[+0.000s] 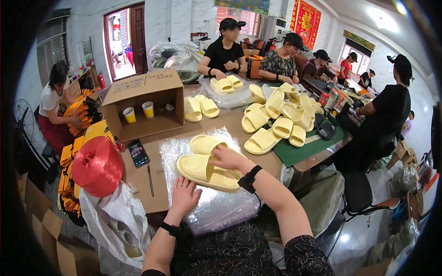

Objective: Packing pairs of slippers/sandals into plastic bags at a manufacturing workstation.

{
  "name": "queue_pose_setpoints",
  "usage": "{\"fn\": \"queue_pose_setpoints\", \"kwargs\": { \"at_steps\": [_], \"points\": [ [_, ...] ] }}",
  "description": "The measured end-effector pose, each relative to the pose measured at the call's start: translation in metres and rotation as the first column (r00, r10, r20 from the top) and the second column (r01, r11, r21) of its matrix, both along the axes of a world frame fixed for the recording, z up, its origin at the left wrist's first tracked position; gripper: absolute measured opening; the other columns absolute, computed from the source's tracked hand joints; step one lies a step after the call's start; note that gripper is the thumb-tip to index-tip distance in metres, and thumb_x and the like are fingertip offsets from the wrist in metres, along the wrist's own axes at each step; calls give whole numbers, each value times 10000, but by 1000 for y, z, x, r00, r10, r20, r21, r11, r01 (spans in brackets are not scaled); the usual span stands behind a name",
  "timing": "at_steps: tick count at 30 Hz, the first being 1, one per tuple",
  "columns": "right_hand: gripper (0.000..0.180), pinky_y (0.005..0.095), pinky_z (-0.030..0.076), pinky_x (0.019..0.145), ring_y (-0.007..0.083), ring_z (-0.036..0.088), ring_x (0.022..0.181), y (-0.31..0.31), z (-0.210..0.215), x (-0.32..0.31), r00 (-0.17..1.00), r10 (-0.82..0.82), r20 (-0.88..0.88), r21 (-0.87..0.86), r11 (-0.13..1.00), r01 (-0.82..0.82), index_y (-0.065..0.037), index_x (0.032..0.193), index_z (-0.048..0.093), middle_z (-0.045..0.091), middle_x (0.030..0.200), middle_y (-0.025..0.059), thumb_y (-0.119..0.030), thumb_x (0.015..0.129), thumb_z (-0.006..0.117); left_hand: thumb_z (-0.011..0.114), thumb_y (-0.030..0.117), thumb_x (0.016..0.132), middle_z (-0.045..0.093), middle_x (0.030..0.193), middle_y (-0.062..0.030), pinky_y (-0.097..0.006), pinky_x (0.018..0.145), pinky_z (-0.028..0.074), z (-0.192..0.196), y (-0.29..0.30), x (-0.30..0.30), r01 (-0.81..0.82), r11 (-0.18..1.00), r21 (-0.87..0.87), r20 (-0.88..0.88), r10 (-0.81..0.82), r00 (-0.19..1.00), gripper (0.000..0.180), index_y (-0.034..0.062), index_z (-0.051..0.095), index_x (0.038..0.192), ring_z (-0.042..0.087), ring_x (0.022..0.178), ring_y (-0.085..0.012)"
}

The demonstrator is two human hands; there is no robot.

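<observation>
A pair of pale yellow slippers with ribbed straps lies in front of me on clear plastic bags [209,214]. The near slipper [193,167] points its toe to the left, and the far slipper [202,143] lies close behind it. My right hand [229,158] reaches in from the right and grips at the strap openings where the two slippers meet; some of its fingertips are hidden. Beside the near slipper's toe, my left hand [185,195] rests with its fingers apart, fingertips at the sole's edge. Both wrists wear black bands.
A phone [138,153] and a pen [150,180] lie left of the bags, near a red twine roll [98,166]. Behind stands an open carton [142,103] with two paper cups. More slippers [262,139] are heaped on a green mat [294,154]. Several people work around the table.
</observation>
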State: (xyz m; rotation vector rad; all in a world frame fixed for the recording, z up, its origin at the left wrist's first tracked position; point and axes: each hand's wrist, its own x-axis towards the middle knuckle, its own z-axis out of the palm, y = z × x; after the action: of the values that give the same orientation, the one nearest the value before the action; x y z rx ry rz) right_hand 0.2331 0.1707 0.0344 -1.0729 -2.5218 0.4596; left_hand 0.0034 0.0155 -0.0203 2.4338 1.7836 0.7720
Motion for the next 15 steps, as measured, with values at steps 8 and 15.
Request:
{"fn": "queue_pose_setpoints", "kwargs": {
  "at_steps": [8,15],
  "points": [
    [433,463,493,826,395,615,903,-5,-9,3,998,-45,40,-3,999,45,18,949,649,611,1035,261,-403,849,638,537,389,907,438,1454,-191,-511,1158,196,-1,2,4,9,1000,9,5,-9,1000,535,79,536,1342,325,1390,-385],
    [389,491,506,763,418,643,832,-55,18,12,914,-395,-88,-33,918,394,48,852,657,658,842,271,-334,887,593,536,404,910,418,1477,-186,-492,1169,198,-1,-1,1,-20,1000,-19,17,20,1000,526,124,539,1355,319,1400,-382]
  ]
}}
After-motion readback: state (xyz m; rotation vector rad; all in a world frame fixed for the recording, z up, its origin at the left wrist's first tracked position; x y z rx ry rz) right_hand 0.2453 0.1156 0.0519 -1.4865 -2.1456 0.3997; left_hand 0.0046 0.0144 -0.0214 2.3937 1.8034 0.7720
